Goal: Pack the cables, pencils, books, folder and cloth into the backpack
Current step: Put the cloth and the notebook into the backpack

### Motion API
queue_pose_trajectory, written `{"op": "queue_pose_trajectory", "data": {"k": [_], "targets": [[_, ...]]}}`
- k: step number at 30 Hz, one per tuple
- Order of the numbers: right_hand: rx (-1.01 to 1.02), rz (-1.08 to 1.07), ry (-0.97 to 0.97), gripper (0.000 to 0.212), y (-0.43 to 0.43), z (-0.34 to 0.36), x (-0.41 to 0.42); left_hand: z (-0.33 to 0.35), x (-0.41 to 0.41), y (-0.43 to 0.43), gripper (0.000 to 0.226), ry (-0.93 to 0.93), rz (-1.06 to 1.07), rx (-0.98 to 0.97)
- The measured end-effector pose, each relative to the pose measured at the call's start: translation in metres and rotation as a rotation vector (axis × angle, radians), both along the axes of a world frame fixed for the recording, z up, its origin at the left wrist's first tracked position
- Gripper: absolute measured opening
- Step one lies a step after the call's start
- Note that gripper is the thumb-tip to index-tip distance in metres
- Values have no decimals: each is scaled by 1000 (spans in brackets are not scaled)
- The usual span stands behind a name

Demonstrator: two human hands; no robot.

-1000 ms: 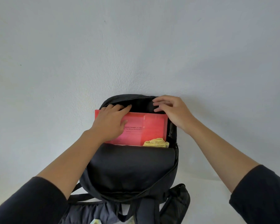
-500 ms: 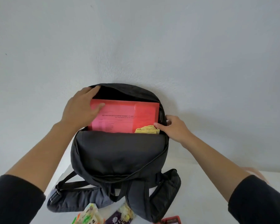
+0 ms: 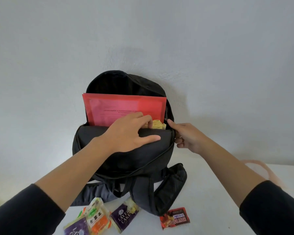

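A black backpack [image 3: 126, 155] stands open against the wall on a white table. A red folder [image 3: 122, 106] sticks up out of its main compartment, and a folded yellow cloth [image 3: 158, 125] shows beside it at the right. My left hand [image 3: 129, 133] lies over the front panel's top edge, fingers curled into the opening beside the cloth and thumb stretched along the panel. My right hand [image 3: 187, 138] is at the bag's right side by the zipper, fingers curled against the edge. Cables, pencils and books are not visible.
Several snack packets lie on the table in front of the bag: a purple layer-cake pack [image 3: 125, 216], an orange and green pack [image 3: 97, 217], a red bar wrapper [image 3: 175, 218]. The shoulder straps [image 3: 168, 187] sprawl forward. A pale pink object [image 3: 260, 170] sits at right.
My left hand moved from the folder's left top corner down to the front panel near the cloth. My right hand slid slightly lower along the right side. The view tilted down, showing the snacks.
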State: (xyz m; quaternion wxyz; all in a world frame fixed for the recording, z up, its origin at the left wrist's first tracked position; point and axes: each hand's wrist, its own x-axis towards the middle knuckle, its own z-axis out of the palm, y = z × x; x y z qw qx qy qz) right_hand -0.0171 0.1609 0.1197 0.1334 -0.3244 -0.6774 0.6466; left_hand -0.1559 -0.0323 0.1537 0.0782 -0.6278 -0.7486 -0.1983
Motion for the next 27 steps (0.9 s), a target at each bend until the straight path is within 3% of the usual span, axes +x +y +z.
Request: {"op": "queue_pose_trajectory", "data": {"k": [2,6,11,17,21,24,27], "targets": [[-90,-16,95,41,-2,-1,4,2,2,4,40,4,-9,-23],[-31,-129,215,40,-8,2,5,4,7,9,42,18,3,-40],[49,-167,201,39,-1,17,7,4,18,19,53,41,-32,17],[122,-114,143,32,-5,13,22,-8,38,39,14,-28,-95,178],[211,-190,166,27,-7,2,46,-18,63,54,6,-169,-132,318],[264,-287,165,24,-3,-12,73,-25,92,70,3,-327,-197,307],[289,-406,192,24,7,-27,110,-41,121,95,5,-604,-223,240]]}}
